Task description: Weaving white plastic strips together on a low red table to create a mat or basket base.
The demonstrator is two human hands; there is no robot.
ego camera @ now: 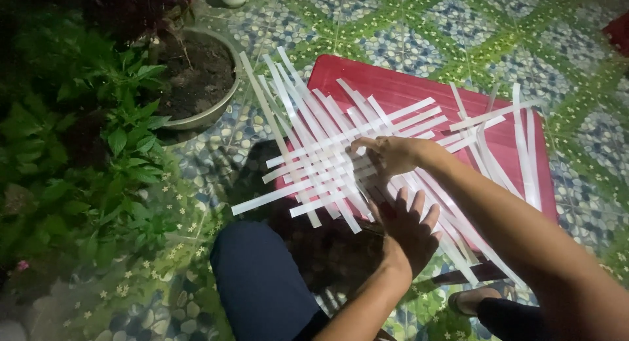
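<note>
Several long white strips (314, 151) lie crossed and interwoven on a red flat board (393, 85). My left hand (409, 226) is spread flat, fingers apart, pressing on the near end of the weave. My right hand (386, 154) reaches across from the right and pinches a white strip near the middle of the weave. More loose white strips (517, 144) lie on the right part of the board.
A round pot of dark soil (196, 79) stands at the upper left, with green leafy plants (85, 151) beside it. My knee in dark trousers (262, 282) is at the bottom, a sandalled foot (475, 298) to the right. The floor is patterned blue and green tile (406, 33).
</note>
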